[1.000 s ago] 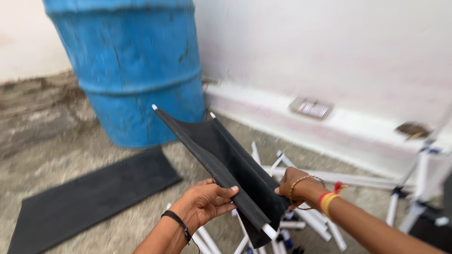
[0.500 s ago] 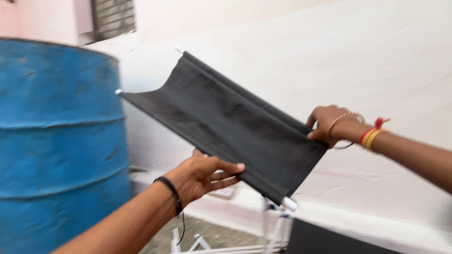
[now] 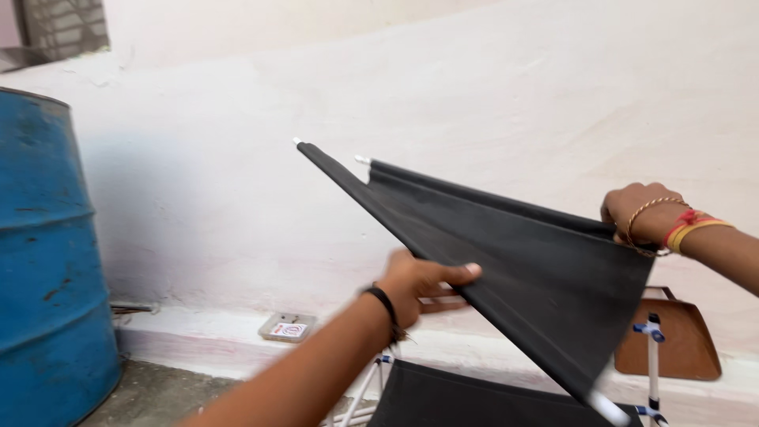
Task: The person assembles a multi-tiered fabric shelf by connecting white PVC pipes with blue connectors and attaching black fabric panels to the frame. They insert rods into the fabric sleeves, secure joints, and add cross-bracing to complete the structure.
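A black fabric panel (image 3: 506, 261) with white rod ends is held up in the air in front of a pale plastered wall (image 3: 443, 95). Its long axis runs from the upper left, where two rod tips point up and away toward the wall, down to the lower right, where another white tip shows, blurred. The left hand (image 3: 419, 286) grips the panel's lower edge about midway, thumb lying on top of the cloth and fingers curled beneath. The right hand (image 3: 642, 212) is closed over the upper edge near the right end. Below hangs a second black panel (image 3: 466, 399) on a white frame (image 3: 653, 356). A blue drum (image 3: 47, 261) stands at left, a brown dustpan (image 3: 672, 340) at right.
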